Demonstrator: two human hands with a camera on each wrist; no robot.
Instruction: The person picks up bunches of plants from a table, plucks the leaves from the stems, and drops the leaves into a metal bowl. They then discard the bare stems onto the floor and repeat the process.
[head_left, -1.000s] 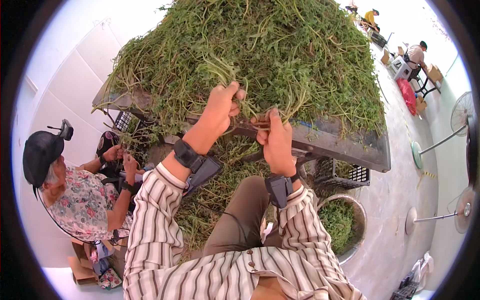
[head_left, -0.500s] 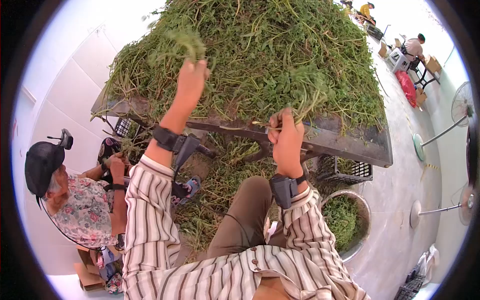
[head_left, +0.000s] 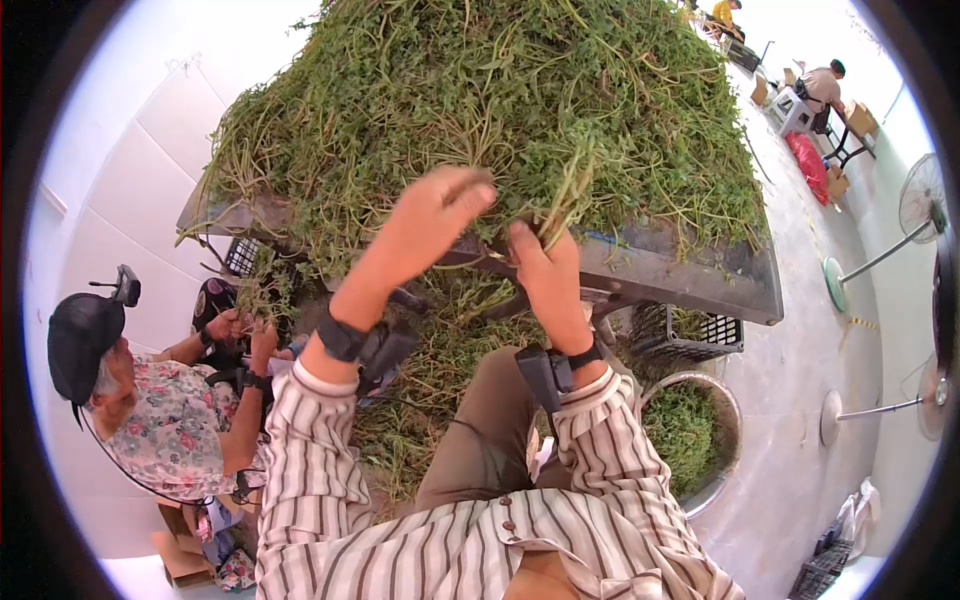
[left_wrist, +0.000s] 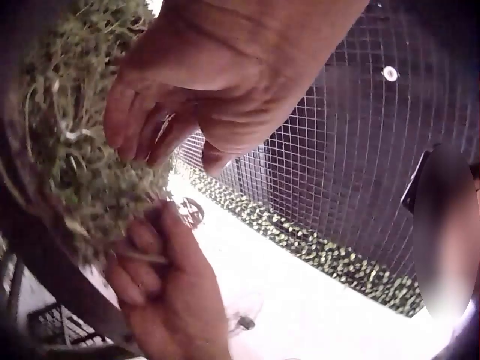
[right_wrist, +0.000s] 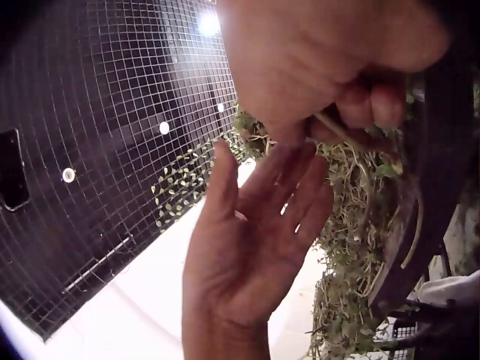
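Note:
A large heap of leafy green stems (head_left: 480, 90) covers the table (head_left: 690, 283) in front of me. At the table's near edge my right hand (head_left: 550, 285) pinches a small bunch of the leafy stems (head_left: 572, 195) between thumb and curled fingers. In the right wrist view a cut stem end (right_wrist: 341, 129) sticks out of that grip. My left hand (head_left: 425, 225) is just left of the right one, over the front of the heap. Its fingers are extended and spread in the right wrist view, with nothing held.
Below the table, loose stems (head_left: 400, 440) litter the floor. A round tub (head_left: 735, 430) of greens and a black crate (head_left: 690, 345) stand to the right. Another person (head_left: 170, 410) sits close on the left, handling stems. Two fans (head_left: 835, 418) stand farther right.
My left hand went out left with a blurred bunch of stems, then came back beside the right hand without it. The right hand keeps its bunch and has shifted slightly left.

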